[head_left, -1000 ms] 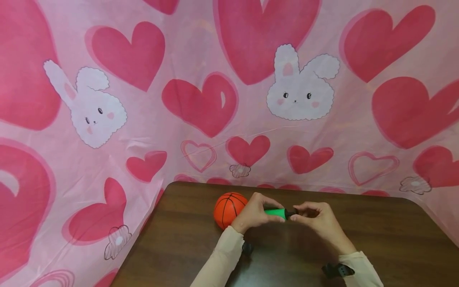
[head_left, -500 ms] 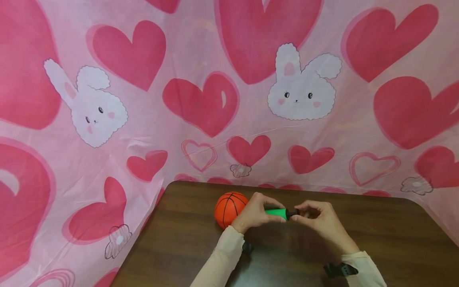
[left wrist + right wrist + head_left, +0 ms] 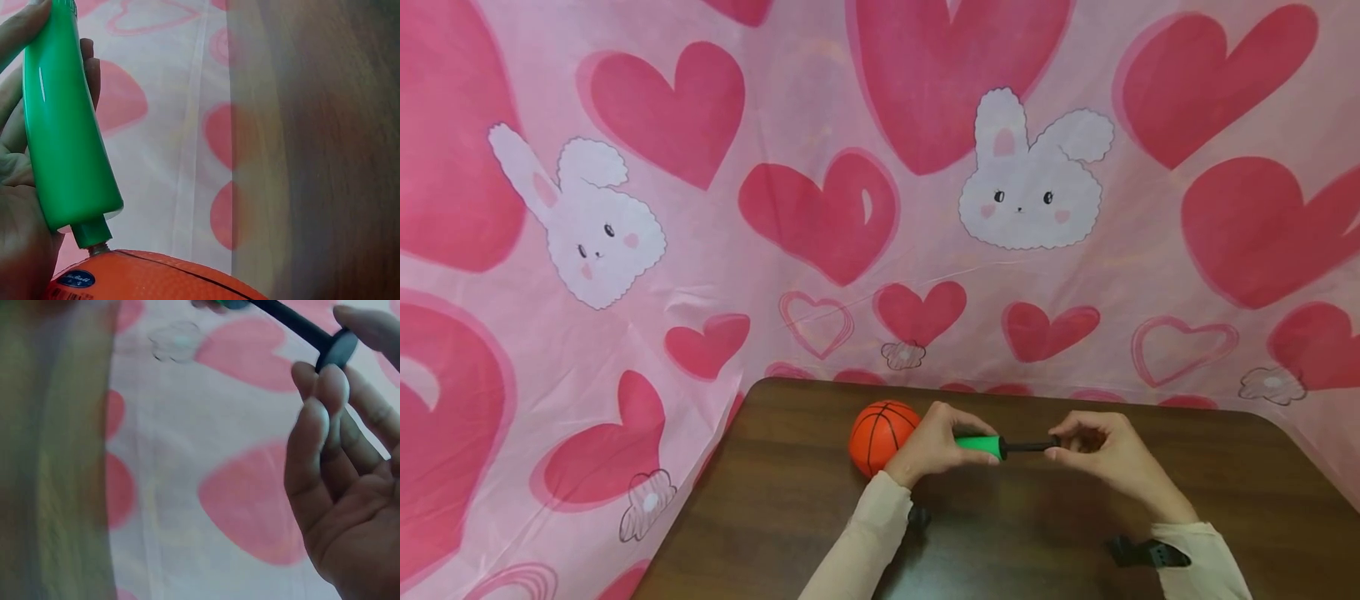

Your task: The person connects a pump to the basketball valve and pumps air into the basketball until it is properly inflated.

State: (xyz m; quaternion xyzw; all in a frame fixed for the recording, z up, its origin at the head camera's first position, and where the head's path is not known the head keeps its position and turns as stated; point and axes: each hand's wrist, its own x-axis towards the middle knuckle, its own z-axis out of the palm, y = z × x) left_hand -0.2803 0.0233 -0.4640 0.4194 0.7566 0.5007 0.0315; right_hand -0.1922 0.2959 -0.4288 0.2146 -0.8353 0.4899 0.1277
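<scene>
My left hand point(image 3: 936, 446) grips the green barrel of a small hand pump point(image 3: 69, 125), fingers and thumb curled round it. In the left wrist view, the pump's nozzle end meets the top of an orange toy basketball point(image 3: 156, 275) with black lines and a blue label. The ball point(image 3: 880, 437) rests on the table beside my left hand, which partly hides it. My right hand point(image 3: 1101, 450) pinches the black disc at the end of the pump's plunger rod point(image 3: 300, 325) between thumb and fingers. The rod stands well out of the barrel, pointing right.
The brown wooden table point(image 3: 775, 517) has a rounded far edge just beyond the ball. Behind and to the left hangs a pink cloth point(image 3: 790, 100) with hearts and white rabbits. A black strap point(image 3: 1150, 552) sits at my right wrist.
My right hand has moved to the right, drawing the black plunger rod farther out of the green barrel. The left hand and the ball have stayed in place.
</scene>
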